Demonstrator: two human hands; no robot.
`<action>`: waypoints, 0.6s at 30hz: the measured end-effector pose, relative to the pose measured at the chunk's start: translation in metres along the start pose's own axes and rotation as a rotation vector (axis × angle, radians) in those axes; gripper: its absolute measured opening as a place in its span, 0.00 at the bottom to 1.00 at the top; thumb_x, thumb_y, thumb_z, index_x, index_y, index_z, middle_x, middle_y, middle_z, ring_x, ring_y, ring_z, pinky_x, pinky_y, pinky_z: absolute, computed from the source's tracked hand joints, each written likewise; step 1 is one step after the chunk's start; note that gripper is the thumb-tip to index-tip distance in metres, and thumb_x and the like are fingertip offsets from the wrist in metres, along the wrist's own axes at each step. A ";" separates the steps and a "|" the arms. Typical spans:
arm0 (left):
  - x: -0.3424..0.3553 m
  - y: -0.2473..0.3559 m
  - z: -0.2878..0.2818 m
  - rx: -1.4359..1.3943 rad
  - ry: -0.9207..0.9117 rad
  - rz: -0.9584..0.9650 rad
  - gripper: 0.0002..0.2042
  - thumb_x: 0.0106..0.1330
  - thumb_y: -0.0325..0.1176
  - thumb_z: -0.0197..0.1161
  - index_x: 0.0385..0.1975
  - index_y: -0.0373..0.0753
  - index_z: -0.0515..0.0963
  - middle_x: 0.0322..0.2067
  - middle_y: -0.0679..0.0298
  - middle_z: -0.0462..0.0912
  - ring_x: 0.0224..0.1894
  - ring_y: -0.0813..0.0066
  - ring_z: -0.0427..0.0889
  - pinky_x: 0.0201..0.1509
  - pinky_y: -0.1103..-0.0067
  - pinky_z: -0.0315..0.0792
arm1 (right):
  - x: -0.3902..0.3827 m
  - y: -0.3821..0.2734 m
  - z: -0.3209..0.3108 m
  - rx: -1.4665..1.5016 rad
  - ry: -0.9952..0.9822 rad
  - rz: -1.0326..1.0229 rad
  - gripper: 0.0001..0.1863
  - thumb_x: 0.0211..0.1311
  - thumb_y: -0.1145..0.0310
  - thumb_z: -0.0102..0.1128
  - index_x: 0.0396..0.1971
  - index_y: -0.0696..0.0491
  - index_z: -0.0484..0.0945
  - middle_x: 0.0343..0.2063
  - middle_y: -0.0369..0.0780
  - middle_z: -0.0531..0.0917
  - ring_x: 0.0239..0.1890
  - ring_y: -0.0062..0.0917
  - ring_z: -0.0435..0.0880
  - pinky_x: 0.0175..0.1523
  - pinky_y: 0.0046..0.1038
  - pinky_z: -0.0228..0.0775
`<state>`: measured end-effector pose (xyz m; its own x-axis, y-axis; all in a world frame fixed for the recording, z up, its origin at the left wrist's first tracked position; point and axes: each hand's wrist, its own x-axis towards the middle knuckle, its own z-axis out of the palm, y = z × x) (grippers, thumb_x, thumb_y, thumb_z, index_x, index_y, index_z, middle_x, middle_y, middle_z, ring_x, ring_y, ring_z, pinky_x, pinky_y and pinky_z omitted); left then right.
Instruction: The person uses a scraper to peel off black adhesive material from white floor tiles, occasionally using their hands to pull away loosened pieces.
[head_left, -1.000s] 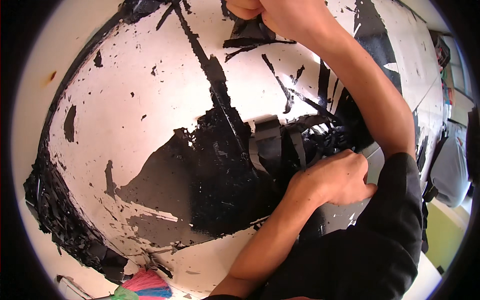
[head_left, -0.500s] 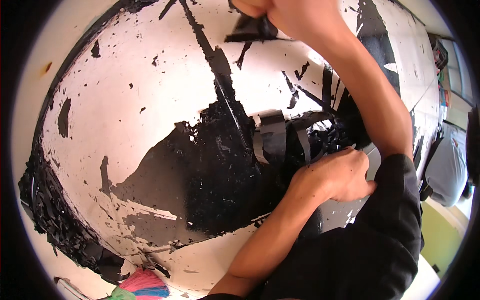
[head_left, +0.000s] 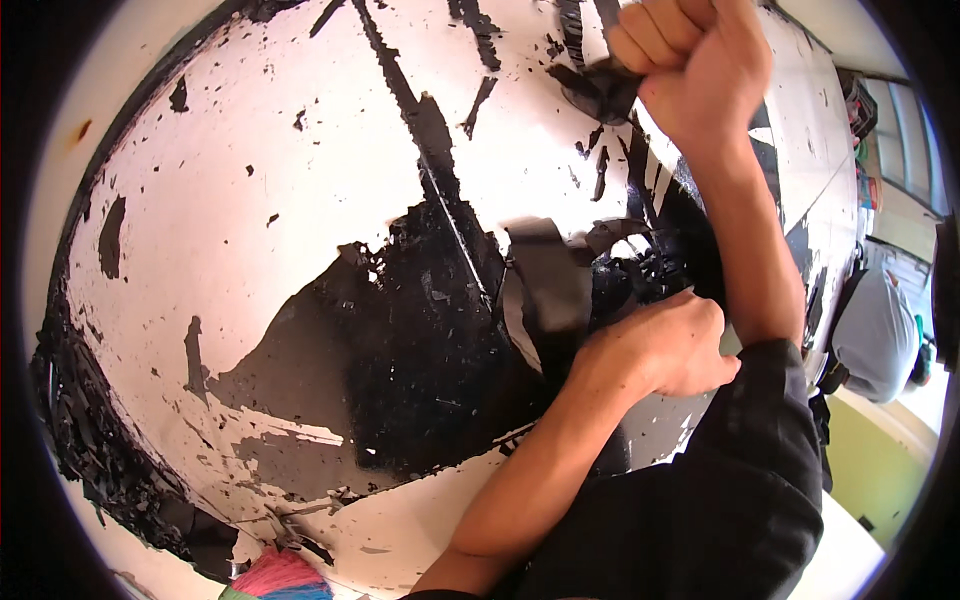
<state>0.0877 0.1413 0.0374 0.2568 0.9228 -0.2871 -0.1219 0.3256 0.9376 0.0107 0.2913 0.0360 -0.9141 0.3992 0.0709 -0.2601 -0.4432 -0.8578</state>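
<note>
My right hand [head_left: 695, 70] is closed in a fist at the top right, above the white surface. A crumpled dark piece [head_left: 600, 92], looking like peeled black film, hangs at its fingers. Lower down, my left hand [head_left: 660, 345] is closed over the near edge of a heap of torn black scraps [head_left: 640, 260]; whatever its fingers hold is hidden. Beside that hand a grey-black strip of film [head_left: 550, 275] curls up off the surface. Left of it lies a large black film patch [head_left: 420, 340] with ragged edges.
The white surface [head_left: 230, 230] carries thin black strips and small flakes. A long bank of black shreds [head_left: 110, 460] lines its left edge. Pink and blue bristles [head_left: 280, 575] show at the bottom. At far right is a person in light-blue clothing [head_left: 875, 335].
My right hand has swung rightward and slightly down with the dark piece. My left hand has barely shifted. The grey-black strip next to it now lies broader and farther over the patch.
</note>
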 end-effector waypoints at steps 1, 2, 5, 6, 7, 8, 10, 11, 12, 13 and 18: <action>-0.001 -0.001 -0.001 -0.004 -0.009 -0.006 0.19 0.64 0.44 0.64 0.29 0.29 0.86 0.30 0.37 0.84 0.37 0.43 0.87 0.48 0.61 0.79 | -0.005 0.006 0.000 0.158 -0.043 0.058 0.29 0.79 0.54 0.46 0.13 0.41 0.53 0.08 0.29 0.54 0.09 0.17 0.48 0.16 0.27 0.40; -0.002 -0.001 -0.003 -0.007 -0.002 -0.009 0.19 0.64 0.44 0.64 0.29 0.29 0.86 0.30 0.37 0.84 0.37 0.43 0.87 0.48 0.61 0.79 | -0.032 0.011 0.005 0.053 0.009 0.142 0.28 0.79 0.53 0.44 0.14 0.43 0.52 0.09 0.28 0.52 0.10 0.17 0.47 0.17 0.27 0.40; -0.007 -0.003 -0.007 0.040 -0.035 -0.007 0.19 0.64 0.43 0.63 0.30 0.29 0.86 0.32 0.37 0.85 0.39 0.42 0.87 0.50 0.61 0.79 | -0.057 0.008 0.037 -0.151 0.008 0.351 0.29 0.79 0.53 0.43 0.15 0.44 0.50 0.10 0.28 0.51 0.11 0.17 0.48 0.19 0.28 0.40; -0.006 0.000 -0.004 0.045 -0.022 0.010 0.19 0.64 0.43 0.63 0.30 0.28 0.86 0.32 0.37 0.85 0.39 0.42 0.87 0.49 0.61 0.79 | -0.049 -0.001 0.032 -0.233 0.115 0.201 0.29 0.79 0.53 0.44 0.15 0.45 0.50 0.10 0.28 0.51 0.11 0.17 0.48 0.19 0.28 0.40; -0.006 0.001 -0.003 0.046 -0.001 0.009 0.19 0.64 0.43 0.63 0.30 0.28 0.85 0.31 0.38 0.85 0.38 0.43 0.87 0.48 0.60 0.79 | -0.039 -0.002 0.026 -0.294 0.214 0.055 0.29 0.79 0.54 0.45 0.14 0.45 0.50 0.10 0.29 0.51 0.11 0.16 0.48 0.19 0.28 0.40; -0.006 0.005 -0.004 0.050 0.002 0.014 0.19 0.64 0.43 0.63 0.30 0.28 0.85 0.31 0.38 0.85 0.38 0.43 0.87 0.48 0.60 0.79 | -0.026 -0.006 0.011 -0.244 0.178 -0.024 0.29 0.79 0.54 0.45 0.14 0.44 0.53 0.09 0.29 0.53 0.10 0.16 0.50 0.16 0.28 0.41; -0.005 0.011 -0.009 0.038 -0.061 -0.071 0.19 0.64 0.43 0.64 0.30 0.28 0.86 0.31 0.38 0.85 0.38 0.43 0.87 0.48 0.60 0.79 | 0.000 -0.008 0.004 -0.129 0.093 -0.163 0.29 0.80 0.54 0.45 0.12 0.42 0.59 0.06 0.29 0.57 0.06 0.17 0.53 0.12 0.29 0.44; -0.004 0.008 -0.007 0.034 -0.062 -0.068 0.19 0.64 0.43 0.64 0.30 0.28 0.86 0.31 0.38 0.85 0.38 0.43 0.87 0.48 0.60 0.79 | -0.014 -0.004 0.003 -0.391 0.153 -0.263 0.29 0.80 0.55 0.45 0.11 0.43 0.61 0.05 0.29 0.59 0.05 0.16 0.54 0.10 0.30 0.44; -0.006 0.004 -0.005 0.022 -0.039 -0.032 0.19 0.64 0.43 0.64 0.30 0.28 0.86 0.31 0.37 0.84 0.37 0.43 0.88 0.48 0.60 0.79 | -0.026 -0.001 0.021 -0.398 -0.046 -0.236 0.29 0.80 0.56 0.45 0.11 0.43 0.62 0.05 0.29 0.59 0.05 0.16 0.53 0.10 0.30 0.44; -0.006 0.002 -0.005 0.010 -0.017 0.005 0.19 0.64 0.43 0.64 0.30 0.28 0.86 0.31 0.37 0.84 0.37 0.44 0.88 0.48 0.59 0.79 | -0.021 0.001 0.016 -0.434 -0.040 -0.237 0.29 0.79 0.57 0.46 0.11 0.43 0.61 0.05 0.29 0.59 0.05 0.16 0.52 0.10 0.30 0.44; -0.003 -0.001 0.001 0.021 0.003 -0.008 0.20 0.64 0.44 0.64 0.30 0.27 0.86 0.32 0.37 0.85 0.38 0.45 0.88 0.48 0.59 0.78 | -0.018 0.003 0.021 -0.330 0.188 -0.133 0.28 0.78 0.58 0.48 0.13 0.43 0.55 0.06 0.28 0.56 0.07 0.16 0.51 0.12 0.29 0.40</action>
<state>0.0881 0.1376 0.0376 0.2544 0.9211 -0.2948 -0.0996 0.3282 0.9394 0.0201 0.2657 0.0432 -0.7986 0.5889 0.1243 -0.2305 -0.1085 -0.9670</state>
